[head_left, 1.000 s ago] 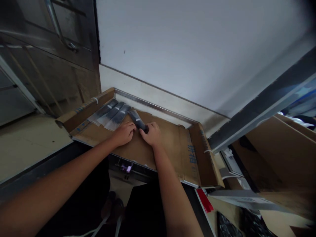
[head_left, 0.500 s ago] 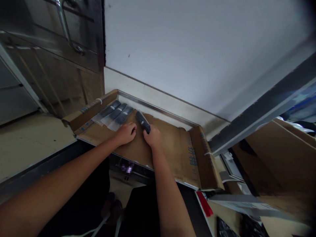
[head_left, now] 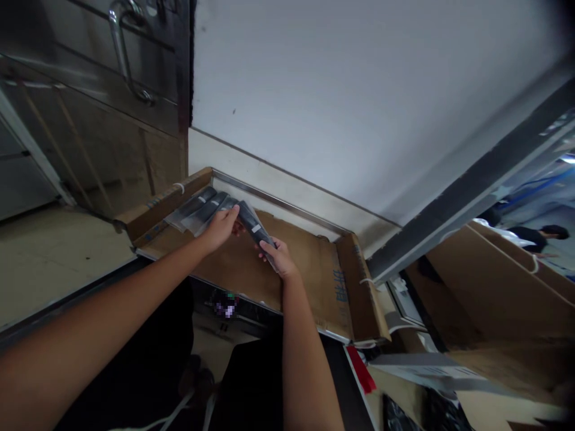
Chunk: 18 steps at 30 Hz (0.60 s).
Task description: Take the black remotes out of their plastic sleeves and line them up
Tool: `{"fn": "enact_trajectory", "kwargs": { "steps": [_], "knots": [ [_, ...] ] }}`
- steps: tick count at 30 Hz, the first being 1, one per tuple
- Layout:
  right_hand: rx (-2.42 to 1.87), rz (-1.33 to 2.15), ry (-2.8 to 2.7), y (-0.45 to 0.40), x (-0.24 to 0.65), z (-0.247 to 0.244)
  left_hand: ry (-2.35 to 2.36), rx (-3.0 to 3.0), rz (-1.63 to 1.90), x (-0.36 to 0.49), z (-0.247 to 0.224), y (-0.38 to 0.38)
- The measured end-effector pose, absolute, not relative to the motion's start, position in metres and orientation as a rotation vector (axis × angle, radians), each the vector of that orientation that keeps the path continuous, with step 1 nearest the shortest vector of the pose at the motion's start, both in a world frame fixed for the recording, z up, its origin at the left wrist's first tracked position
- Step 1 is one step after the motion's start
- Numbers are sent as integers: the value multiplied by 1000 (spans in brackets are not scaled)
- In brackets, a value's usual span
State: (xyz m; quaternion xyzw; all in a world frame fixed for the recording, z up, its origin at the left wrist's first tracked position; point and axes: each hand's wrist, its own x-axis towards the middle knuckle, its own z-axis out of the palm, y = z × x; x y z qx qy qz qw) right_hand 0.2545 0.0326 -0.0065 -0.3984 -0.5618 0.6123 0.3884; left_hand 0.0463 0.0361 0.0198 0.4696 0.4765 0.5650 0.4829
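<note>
Evidently, three dark packets in clear wrap [head_left: 212, 208] already lie side by side at the left of the cardboard tray [head_left: 309, 263]; a fourth packet [head_left: 254, 225] is above its middle, apart from that row. The right hand [head_left: 278, 256] grasps its near end; the left hand [head_left: 223, 227] meets its far end, grip unclear. Whether others remain doesn't show.

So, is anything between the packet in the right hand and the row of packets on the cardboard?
Yes: in this view the left hand comes between the held packet and the row of packets, partly covering the row. Nothing else visible does.
</note>
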Motion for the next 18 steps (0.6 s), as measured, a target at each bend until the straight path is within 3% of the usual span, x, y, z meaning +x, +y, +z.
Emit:
{"fn": "enact_trajectory", "kwargs": {
  "steps": [8,18],
  "knots": [
    [-1026,1532,-1415,33,257,-9,1323,1350,1432,59,50,40],
    [-1046,1373,-1475,32,249,-10,1725,2243,1295,75,105,21]
  ]
}}
